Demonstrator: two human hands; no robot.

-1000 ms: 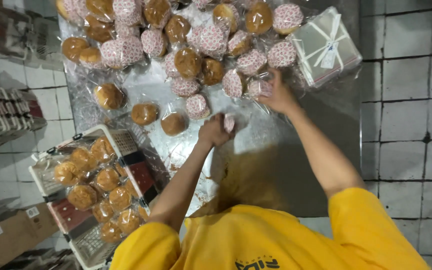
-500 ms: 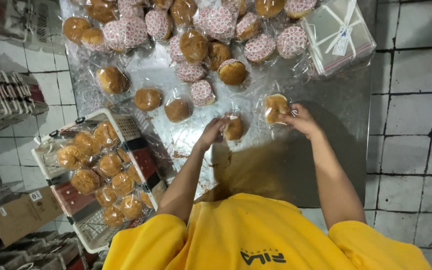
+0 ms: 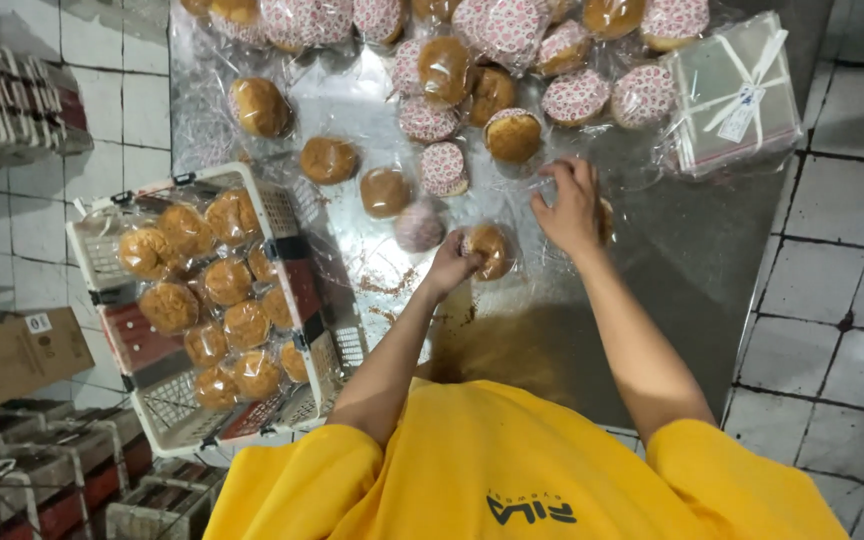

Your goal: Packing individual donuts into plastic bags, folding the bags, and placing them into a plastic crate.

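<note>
- Bun (image 3: 492, 250) sits on the shiny table (image 3: 712, 260), at 3 o'clock from the white basket (image 3: 207, 179) full of bagged buns.
- Left hand (image 3: 449, 268) pinches that bun's edge.
- Right hand (image 3: 572, 205), fingers bent, holds down a second bagged bun (image 3: 605, 221) at 2 o'clock.
- Tied stack of clear bags (image 3: 737, 95) lies farther off, at 1 o'clock.

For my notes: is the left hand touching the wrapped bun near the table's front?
Touching. The head view shows the left hand with its fingers closed against the wrapped bun.
</note>
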